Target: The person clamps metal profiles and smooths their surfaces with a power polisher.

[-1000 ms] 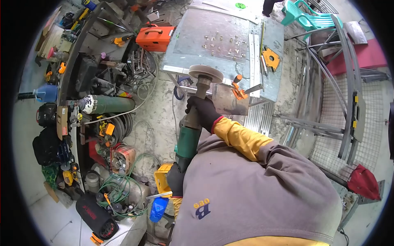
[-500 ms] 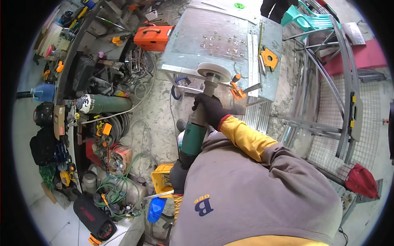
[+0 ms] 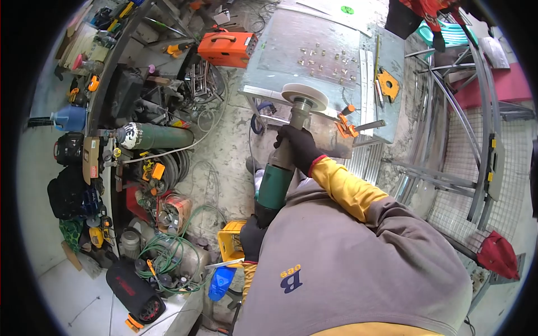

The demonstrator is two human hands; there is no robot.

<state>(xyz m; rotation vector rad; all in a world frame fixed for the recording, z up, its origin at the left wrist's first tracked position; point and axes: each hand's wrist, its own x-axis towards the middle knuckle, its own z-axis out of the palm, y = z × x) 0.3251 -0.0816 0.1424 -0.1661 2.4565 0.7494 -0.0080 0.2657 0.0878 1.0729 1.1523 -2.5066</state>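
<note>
Both of my gloved hands are on a large green angle grinder [image 3: 273, 187], which points away from me with its pale round disc [image 3: 305, 96] up front. My right hand [image 3: 301, 148] wraps round the grey neck behind the disc. Lower down, my left hand [image 3: 253, 239] closes round the dark rear end, beside my body. In this view the disc overlaps the near edge of a metal-topped table [image 3: 269, 56]. To the right of the disc, an orange clamp [image 3: 346, 127] sits at the table's near edge. Several small metal pieces [image 3: 328, 59] lie scattered on the tabletop.
An orange machine case [image 3: 228, 49] stands left of the table, and a yellow-orange angle magnet [image 3: 388, 84] lies on its right side. A green gas cylinder [image 3: 159, 137] and cables are at left. Steel frames [image 3: 457, 129] stand at right. Another person in red [image 3: 434, 14] is beyond.
My view has turned slightly left, so the scene sits further right. The other person now shows more at the upper right. Both hands keep their hold on the grinder.
</note>
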